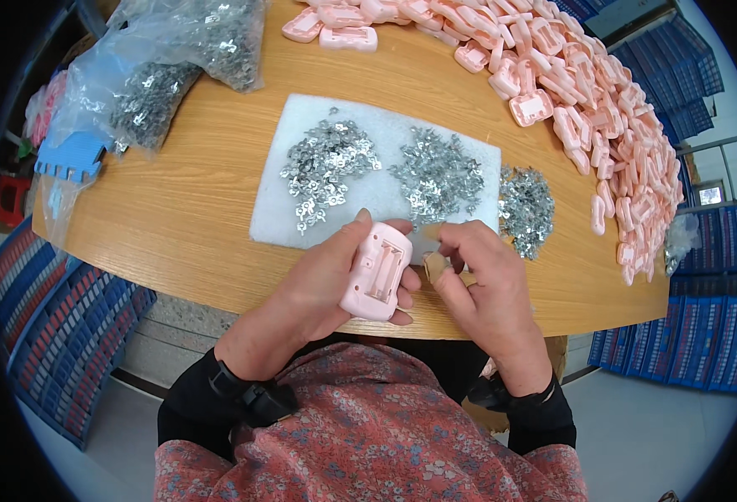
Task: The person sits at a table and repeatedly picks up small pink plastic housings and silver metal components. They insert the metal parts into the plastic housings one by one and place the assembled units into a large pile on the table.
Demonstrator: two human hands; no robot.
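My left hand (308,283) is wrapped round a pale pink plastic housing (392,272), tilted, with its open battery compartment facing up. Just right of the housing is my right hand (495,289), its thumb and forefinger bent together and their tips covered in tan wraps. Whatever lies between those fingertips is too small or hidden to make out. Beyond both hands, a white foam sheet (269,213) carries a left heap of small metal contact plates (331,163) and a right heap of similar pieces (439,176). A third metal heap (527,209) sits at the sheet's right edge.
Many pink housings (544,79) are piled along the far and right side of the curved wooden table (209,180). Clear bags of metal parts (155,100) stand at the far left, near a blue toothed piece (71,155). Stacked blue trays (678,339) flank the table.
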